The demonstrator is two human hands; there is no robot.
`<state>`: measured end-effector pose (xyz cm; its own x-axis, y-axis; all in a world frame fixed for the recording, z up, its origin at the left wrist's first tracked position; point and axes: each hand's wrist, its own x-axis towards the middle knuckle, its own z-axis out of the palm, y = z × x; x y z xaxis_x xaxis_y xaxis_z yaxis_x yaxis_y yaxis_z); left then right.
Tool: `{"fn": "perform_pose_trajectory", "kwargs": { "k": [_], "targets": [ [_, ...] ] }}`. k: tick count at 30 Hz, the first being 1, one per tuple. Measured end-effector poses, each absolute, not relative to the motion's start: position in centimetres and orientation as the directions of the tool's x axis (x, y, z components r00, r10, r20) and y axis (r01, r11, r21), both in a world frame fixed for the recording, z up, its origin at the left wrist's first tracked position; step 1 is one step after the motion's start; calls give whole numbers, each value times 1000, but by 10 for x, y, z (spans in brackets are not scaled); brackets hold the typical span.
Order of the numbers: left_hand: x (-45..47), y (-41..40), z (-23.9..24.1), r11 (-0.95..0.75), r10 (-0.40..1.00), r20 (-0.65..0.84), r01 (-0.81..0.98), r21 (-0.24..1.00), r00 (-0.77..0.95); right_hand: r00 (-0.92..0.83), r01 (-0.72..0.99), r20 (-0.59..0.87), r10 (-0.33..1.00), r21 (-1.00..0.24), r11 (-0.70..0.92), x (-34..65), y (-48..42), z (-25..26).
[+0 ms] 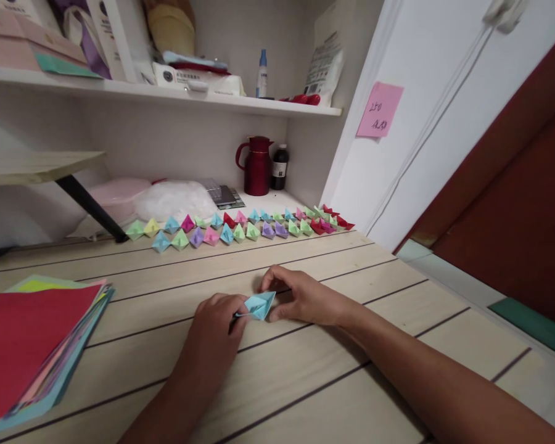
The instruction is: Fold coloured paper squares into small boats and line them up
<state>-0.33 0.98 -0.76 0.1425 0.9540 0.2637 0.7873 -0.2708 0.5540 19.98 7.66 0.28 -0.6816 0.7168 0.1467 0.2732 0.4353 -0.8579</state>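
A folded light-blue paper boat (259,306) is held just above the wooden table, its pointed end tilted up to the right. My left hand (218,314) pinches the boat's left end between thumb and fingers. Around the right end curves my right hand (300,297), thumb and forefinger apart, with the boat's tip in the gap between them. Whether a right fingertip touches the paper behind the boat, I cannot tell. Finished paper boats (213,235) in many colours stand in two rows along the back of the table.
A stack of coloured paper (41,339), red on top, lies at the left. Behind the boats are a clear plastic bag (176,200), a red jug (258,166) and a dark bottle (280,168). A small raised shelf (37,166) stands on a black leg at the left.
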Motion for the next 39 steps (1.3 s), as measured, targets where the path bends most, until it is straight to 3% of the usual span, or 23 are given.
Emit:
{"fn": "perform_pose_trajectory", "kwargs": {
  "k": [9,17,25,36,39],
  "targets": [
    [-3,10,-6,-249,963,227,791,558,142,-659,229,180,730,-877,423,195,76,-4],
    [-2,13,-8,-307,946,253,807,504,202,-696,306,257,671,-739,600,196,72,3],
    [-4,14,-11,-354,930,265,819,452,256,-706,272,266,656,-753,599,197,75,3],
    [0,10,-11,-396,911,268,851,344,315,-698,481,327,637,-444,756,184,65,2],
    [1,10,-12,-391,911,280,851,350,303,-676,513,323,663,-439,738,182,66,-1]
  ]
}}
